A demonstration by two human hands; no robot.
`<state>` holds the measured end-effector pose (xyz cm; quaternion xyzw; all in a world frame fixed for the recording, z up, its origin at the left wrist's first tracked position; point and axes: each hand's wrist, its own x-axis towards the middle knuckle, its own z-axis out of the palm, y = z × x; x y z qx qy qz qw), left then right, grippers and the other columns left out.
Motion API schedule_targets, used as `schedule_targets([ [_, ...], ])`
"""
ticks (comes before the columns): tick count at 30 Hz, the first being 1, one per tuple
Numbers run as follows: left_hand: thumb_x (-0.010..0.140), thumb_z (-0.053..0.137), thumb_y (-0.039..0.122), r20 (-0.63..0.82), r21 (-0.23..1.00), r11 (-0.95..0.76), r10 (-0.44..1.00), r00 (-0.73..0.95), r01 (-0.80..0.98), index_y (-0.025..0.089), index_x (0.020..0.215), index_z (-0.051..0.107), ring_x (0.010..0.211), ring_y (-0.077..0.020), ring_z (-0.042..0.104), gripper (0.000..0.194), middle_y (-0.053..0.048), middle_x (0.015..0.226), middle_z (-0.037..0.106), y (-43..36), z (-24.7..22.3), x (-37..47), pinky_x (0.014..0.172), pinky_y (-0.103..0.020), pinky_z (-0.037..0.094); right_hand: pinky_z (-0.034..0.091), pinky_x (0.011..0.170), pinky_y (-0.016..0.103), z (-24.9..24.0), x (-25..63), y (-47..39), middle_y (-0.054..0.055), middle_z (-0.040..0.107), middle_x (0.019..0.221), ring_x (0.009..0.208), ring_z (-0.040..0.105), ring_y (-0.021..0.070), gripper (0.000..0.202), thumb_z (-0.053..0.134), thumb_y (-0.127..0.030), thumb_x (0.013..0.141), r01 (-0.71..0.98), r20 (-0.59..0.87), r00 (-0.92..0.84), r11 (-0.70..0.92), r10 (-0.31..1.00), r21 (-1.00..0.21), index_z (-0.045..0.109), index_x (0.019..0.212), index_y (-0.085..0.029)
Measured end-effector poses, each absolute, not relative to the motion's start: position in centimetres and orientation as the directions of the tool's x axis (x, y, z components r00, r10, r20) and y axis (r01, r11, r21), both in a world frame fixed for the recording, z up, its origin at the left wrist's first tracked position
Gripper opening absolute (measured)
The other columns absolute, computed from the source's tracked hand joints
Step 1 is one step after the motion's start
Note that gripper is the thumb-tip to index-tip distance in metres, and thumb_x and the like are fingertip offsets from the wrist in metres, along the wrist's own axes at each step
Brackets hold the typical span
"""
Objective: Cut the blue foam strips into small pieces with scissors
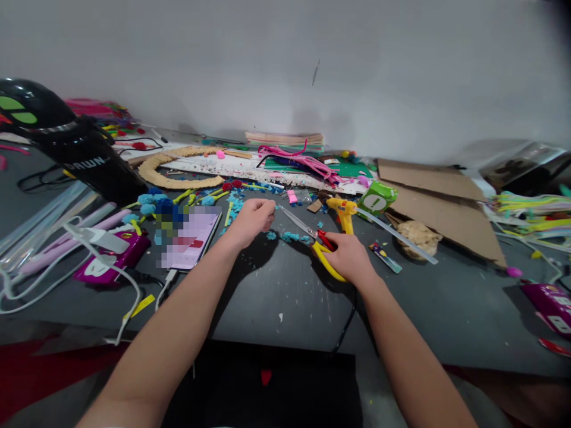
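Observation:
My right hand (347,257) grips a pair of scissors (298,221) with red and yellow handles. The blades point up and left, toward my left hand (257,220). That hand is closed in a pinch, its fingertips right by the scissor tips. A speck of light blue shows at the fingers, but what they hold is too small to name. Light blue fluffy bits (292,236) lie on the grey table (267,297) just below the blades. Behind my right hand stands a yellow hot glue gun (343,213) with a long clear glue stick out of its back.
A phone (191,238) on a white cable lies left of my left arm, near a black bottle (102,157). Further back are a straw-coloured ring (156,175) and pink pipe cleaners (297,157). Cardboard (441,208), a green packet (377,197) and a tan lump (419,239) sit on the right.

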<state>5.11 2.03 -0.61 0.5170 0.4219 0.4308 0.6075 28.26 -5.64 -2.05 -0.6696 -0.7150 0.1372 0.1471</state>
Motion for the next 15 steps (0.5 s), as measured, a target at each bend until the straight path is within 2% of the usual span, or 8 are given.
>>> schedule_targets([
  [6,0.080,0.056,0.025,-0.075,0.990,0.106,0.957,0.280,-0.097,0.020,0.057,0.028,0.040,-0.0025,0.022,0.036,0.008,0.052,0.024,1.99,-0.55,5.13,0.040,-0.018,0.016,0.024,0.053,0.026,-1.94,28.27,-5.55,-0.001,0.058,0.063,0.060,0.045,0.0145,0.026,0.060,-0.046,0.077,0.926,0.030,-0.024,0.033,0.999,-0.377,0.059,0.068,-0.022],
  [11,0.081,0.053,0.024,-0.062,0.991,0.093,0.959,0.276,-0.100,0.020,0.057,0.030,0.040,-0.0026,0.022,0.034,0.008,0.052,0.024,2.01,-0.66,5.05,0.040,-0.018,0.015,0.023,0.051,0.026,-1.54,28.24,-5.80,-0.003,0.052,0.058,0.055,0.040,0.0124,0.036,0.062,-0.054,0.074,0.896,0.025,0.020,-0.007,0.999,-0.445,0.051,0.063,-0.021],
  [15,0.083,0.053,0.025,-0.052,0.991,0.084,0.958,0.283,-0.101,0.020,0.057,0.029,0.040,-0.0026,0.023,0.035,0.008,0.052,0.024,2.02,-0.66,5.03,0.040,-0.018,0.016,0.023,0.051,0.026,-1.59,28.23,-5.90,-0.002,0.052,0.058,0.056,0.042,0.0128,0.032,0.060,-0.051,0.076,0.894,0.028,-0.017,0.028,0.999,-0.448,0.056,0.064,-0.022],
])
